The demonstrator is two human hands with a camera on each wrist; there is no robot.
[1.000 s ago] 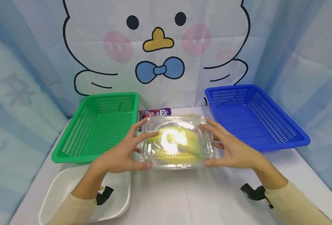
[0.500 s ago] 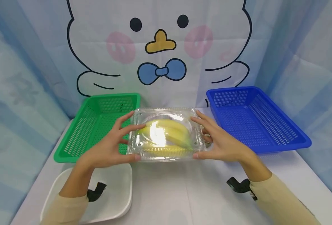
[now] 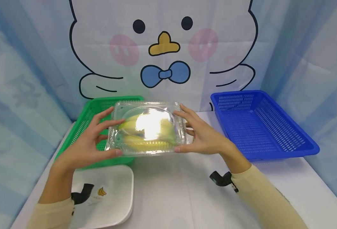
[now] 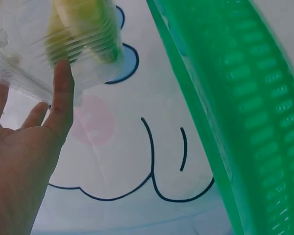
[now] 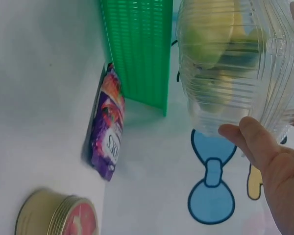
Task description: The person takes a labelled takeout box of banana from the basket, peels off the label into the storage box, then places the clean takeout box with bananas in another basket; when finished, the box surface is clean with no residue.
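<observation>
A clear plastic clamshell container [image 3: 119, 109] with yellow-green bananas [image 3: 132, 124] inside is held up by both hands in the head view. My left hand [image 3: 84, 143] grips its left end, thumb at the front lower edge and index finger on the lid. At the opposite end my right hand [image 3: 205, 135] holds it the same way, with other fingers under the side. The container covers part of the green basket [image 3: 79, 130] behind it. From the left wrist, the left hand [image 4: 29, 142] shows beneath the container's corner. Glare hides some of the fruit.
A blue basket [image 3: 259, 127] stands at the right. On the left front sits a white tray [image 3: 119, 190] with a small banana-picture label [image 3: 102, 191]. The right wrist view shows a purple snack bag [image 5: 108, 125] and a tin [image 5: 59, 215] on the white table.
Both hands have carried the banana container leftward and up, from the middle of the table to partly in front of the green basket. The banana-picture label has come into fuller view beside the left sleeve.
</observation>
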